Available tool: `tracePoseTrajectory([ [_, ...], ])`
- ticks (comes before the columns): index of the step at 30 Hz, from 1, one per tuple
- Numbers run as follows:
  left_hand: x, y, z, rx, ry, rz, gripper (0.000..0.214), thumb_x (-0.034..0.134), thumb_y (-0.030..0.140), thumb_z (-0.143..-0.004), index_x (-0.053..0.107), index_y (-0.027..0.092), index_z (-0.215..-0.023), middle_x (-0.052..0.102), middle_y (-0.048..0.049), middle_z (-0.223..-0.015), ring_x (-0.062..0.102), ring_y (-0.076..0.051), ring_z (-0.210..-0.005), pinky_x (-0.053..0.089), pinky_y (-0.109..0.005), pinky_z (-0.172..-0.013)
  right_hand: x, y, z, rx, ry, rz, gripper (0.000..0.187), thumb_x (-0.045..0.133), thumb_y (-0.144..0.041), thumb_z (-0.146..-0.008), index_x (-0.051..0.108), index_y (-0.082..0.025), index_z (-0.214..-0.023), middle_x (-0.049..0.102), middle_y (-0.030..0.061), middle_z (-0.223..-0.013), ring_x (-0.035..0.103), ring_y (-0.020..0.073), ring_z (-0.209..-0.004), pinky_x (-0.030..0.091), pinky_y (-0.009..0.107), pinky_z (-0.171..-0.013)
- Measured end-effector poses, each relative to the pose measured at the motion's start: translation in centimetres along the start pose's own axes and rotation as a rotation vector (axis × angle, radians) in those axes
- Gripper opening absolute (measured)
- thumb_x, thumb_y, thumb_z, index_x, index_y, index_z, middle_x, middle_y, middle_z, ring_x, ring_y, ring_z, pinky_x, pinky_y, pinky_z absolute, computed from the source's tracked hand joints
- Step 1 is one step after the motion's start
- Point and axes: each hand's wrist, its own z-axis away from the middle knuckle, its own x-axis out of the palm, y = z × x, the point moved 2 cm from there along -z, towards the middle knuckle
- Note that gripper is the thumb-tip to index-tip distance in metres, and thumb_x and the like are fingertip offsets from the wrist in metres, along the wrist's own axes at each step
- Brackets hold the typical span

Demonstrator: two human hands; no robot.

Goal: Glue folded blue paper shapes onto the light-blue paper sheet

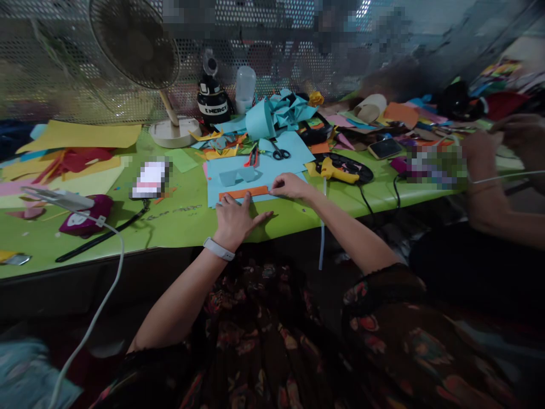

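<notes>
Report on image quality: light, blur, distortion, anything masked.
Head view: clearest mid-frame, around the orange strip, left hand and right hand; head view: lower corners fall dark, and the right edge looks soft and stretched; head view: the lit phone glows pale, its outline blocky with pixelation, as are patches along the top.

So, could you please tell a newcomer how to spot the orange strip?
Start at the green table and find the blue paper near its front edge. The orange strip lies along that paper's near side, with the left hand resting on it and the right hand at its right end. Unlike the blue cutout just beyond, it is orange and straight.
</notes>
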Motion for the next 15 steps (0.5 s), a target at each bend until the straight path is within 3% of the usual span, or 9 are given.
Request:
tracePoseTrajectory([
  [2, -0.1, 0.0, 0.0, 0.000, -0.002, -0.008, 0.100, 0.027, 0.087, -0.078, 0.041, 0.017, -0.148, 0.054, -0.0289, -0.135, 0.051, -0.048, -0.121, 0.040, -0.054, -0.091, -0.3, -0.1, 0.4, 0.020, 0.015, -0.007, 0.016, 0.069, -0.030, -0.075, 0.072, -0.015, -0.079, 0.071, 0.0050, -0.079, 0.061, 0.0171, -0.075, 0.043, 0.027, -0.067],
  [4, -0.2, 0.1, 0.0, -0.003, -0.012, -0.010, 0.099, 0.027, 0.087, -0.078, 0.041, 0.018, -0.148, 0.053, -0.0283, -0.136, 0.050, -0.047, -0.122, 0.040, -0.054, -0.092, -0.4, -0.6, 1.1, 0.031, 0.107, 0.025, 0.019, 0.065, -0.030, -0.080, 0.072, -0.015, -0.086, 0.072, 0.0072, -0.087, 0.062, 0.0190, -0.081, 0.045, 0.029, -0.072],
  [8, -0.4, 0.1, 0.1, -0.013, -0.083, -0.023, 0.097, 0.024, 0.084, -0.082, 0.035, 0.018, -0.151, 0.047, -0.0289, -0.142, 0.046, -0.046, -0.127, 0.036, -0.053, -0.097, 1.4, -3.1, 3.0, -0.112, 0.325, 0.307, 0.035, 0.055, -0.029, -0.090, 0.067, -0.021, -0.122, 0.064, 0.0111, -0.125, 0.055, 0.0272, -0.117, 0.039, 0.043, -0.100],
  [11, -0.5, 0.0, 0.1, -0.022, -0.123, -0.034, 0.089, 0.022, 0.078, -0.088, 0.031, 0.019, -0.153, 0.042, -0.0283, -0.148, 0.043, -0.045, -0.131, 0.032, -0.052, -0.101, 3.9, -4.6, 4.1, -0.223, 0.236, 0.503, 0.046, 0.047, -0.040, -0.097, 0.055, -0.025, -0.140, 0.044, 0.0124, -0.151, 0.036, 0.0319, -0.139, 0.027, 0.050, -0.112],
  [15, -0.4, 0.0, 0.0, -0.022, -0.129, -0.016, 0.084, 0.024, 0.075, -0.089, 0.031, 0.021, -0.154, 0.040, -0.0255, -0.150, 0.040, -0.045, -0.134, 0.030, -0.052, -0.103, 5.3, -4.7, 4.5, -0.185, 0.114, 0.570, 0.057, 0.031, -0.059, -0.099, 0.054, -0.028, -0.141, 0.034, 0.0112, -0.158, 0.025, 0.0334, -0.147, 0.017, 0.054, -0.117],
])
